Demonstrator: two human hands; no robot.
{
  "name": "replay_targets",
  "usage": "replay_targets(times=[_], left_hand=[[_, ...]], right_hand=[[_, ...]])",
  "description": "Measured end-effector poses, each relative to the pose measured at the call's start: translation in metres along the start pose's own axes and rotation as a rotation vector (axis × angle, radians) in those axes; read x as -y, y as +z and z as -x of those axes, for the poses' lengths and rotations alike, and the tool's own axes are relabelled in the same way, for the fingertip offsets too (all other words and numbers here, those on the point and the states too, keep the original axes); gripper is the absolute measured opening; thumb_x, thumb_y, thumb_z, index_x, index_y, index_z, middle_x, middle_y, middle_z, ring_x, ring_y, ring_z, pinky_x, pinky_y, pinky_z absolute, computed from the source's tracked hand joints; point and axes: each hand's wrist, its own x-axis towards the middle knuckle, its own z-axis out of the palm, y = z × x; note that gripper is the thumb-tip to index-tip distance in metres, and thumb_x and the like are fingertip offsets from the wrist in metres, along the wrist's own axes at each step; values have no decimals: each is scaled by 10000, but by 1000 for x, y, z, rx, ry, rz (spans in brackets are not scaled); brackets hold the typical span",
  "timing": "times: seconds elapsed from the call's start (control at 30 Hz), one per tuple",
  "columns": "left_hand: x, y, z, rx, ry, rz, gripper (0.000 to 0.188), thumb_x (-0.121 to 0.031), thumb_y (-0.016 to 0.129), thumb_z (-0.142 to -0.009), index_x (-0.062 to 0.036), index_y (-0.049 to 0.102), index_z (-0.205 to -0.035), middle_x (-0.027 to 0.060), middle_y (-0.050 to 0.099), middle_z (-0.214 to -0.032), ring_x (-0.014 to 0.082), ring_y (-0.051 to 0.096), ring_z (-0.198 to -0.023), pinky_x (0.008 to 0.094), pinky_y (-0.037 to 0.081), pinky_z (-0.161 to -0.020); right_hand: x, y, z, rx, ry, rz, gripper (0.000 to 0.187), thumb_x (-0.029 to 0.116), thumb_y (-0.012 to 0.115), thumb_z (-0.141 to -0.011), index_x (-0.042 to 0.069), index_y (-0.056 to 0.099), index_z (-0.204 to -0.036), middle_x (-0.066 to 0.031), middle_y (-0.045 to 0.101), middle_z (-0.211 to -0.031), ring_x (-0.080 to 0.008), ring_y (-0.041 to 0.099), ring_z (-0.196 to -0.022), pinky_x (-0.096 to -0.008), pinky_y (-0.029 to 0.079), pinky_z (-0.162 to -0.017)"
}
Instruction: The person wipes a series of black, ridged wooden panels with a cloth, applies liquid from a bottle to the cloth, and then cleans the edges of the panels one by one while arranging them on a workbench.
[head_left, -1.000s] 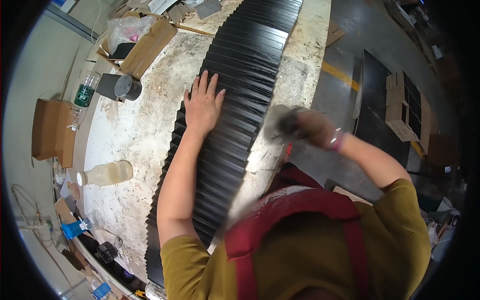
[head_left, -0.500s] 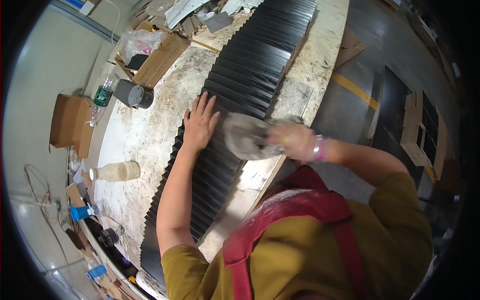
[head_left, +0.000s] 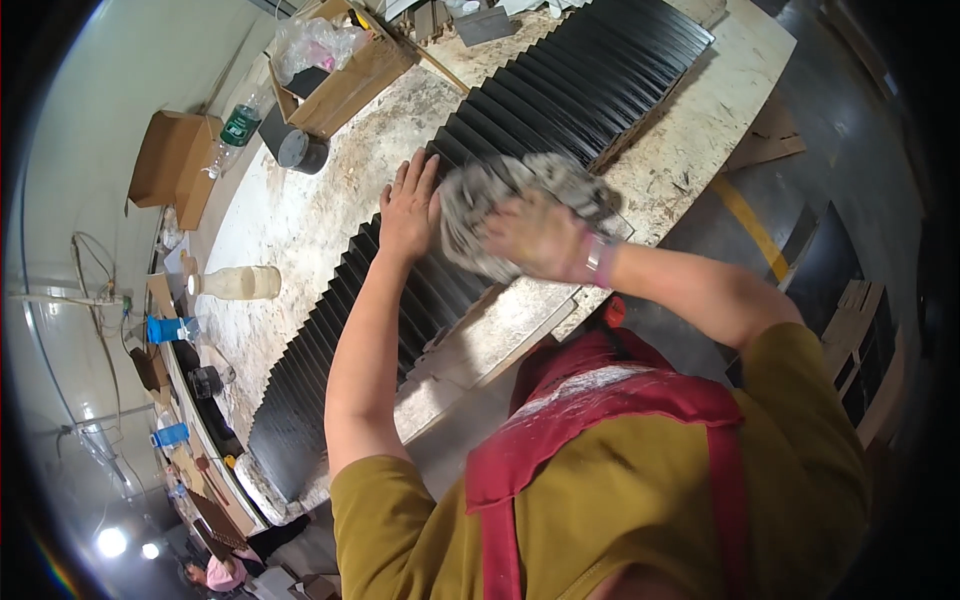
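A long row of overlapping black boards runs diagonally over the table, their edges stepped like a fan. My left hand lies flat on the boards near their far-left edge, fingers stretched out and holding nothing. Beside it, my right hand presses a crumpled grey rag onto the board surfaces. Motion smears both the rag and the right-hand fingers. The rag covers the boards beneath it.
On the stained white table are a cloudy plastic bottle, a dark round tub and a cardboard box of odds and ends. A green-labelled bottle stands by an open carton. Dark panels lie at right.
My right hand has swept the rag left and away from me across the boards, closer to my left hand. The view has shifted; my left hand stays flat on the boards.
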Motion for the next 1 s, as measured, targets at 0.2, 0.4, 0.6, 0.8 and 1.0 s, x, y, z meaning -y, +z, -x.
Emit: replay_targets(times=[0.2,0.4,0.6,0.8,1.0], left_hand=[[-14,-5,-4,-53,-61,-112,528,-354,488,-957,-187,377,-1446,51,285,-1543,322,300,-1394,561,260,-1090],[-151,-52,-21,-146,371,939,814,-256,742,-779,-80,323,-1455,261,230,-1513,408,296,-1378,453,289,-1131],[-83,-98,-30,-241,2,1100,412,78,533,-816,-35,533,-1213,119,585,-1182,194,613,-1001,311,513,-869],[-26,-38,-58,-320,364,337,504,-196,712,-766,-110,552,-1237,147,542,-1238,379,477,-1192,475,390,-1033],[35,-1,-123,-29,-201,460,298,-307,614,-886,-26,620,-984,236,648,-928,408,622,-898,472,494,-773]], right_hand=[[-57,-28,156,407,326,-253,179,131,642,-788,160,681,-961,-15,662,-940,-237,627,-910,-470,426,-1000],[-40,-104,84,-392,936,-1823,539,358,470,-980,-51,470,-1330,-182,556,-1294,-274,600,-1127,-351,496,-940],[-14,-97,30,-467,702,-1458,562,304,518,-969,-38,384,-1394,-189,488,-1372,-270,464,-1281,-372,321,-1103],[-34,4,-19,171,640,130,897,502,706,-773,-87,376,-1364,-297,388,-1406,-450,342,-1313,-445,308,-1107],[-26,3,-29,98,642,19,864,563,626,-795,1,384,-1404,-232,324,-1460,-444,288,-1350,-539,234,-1118]])
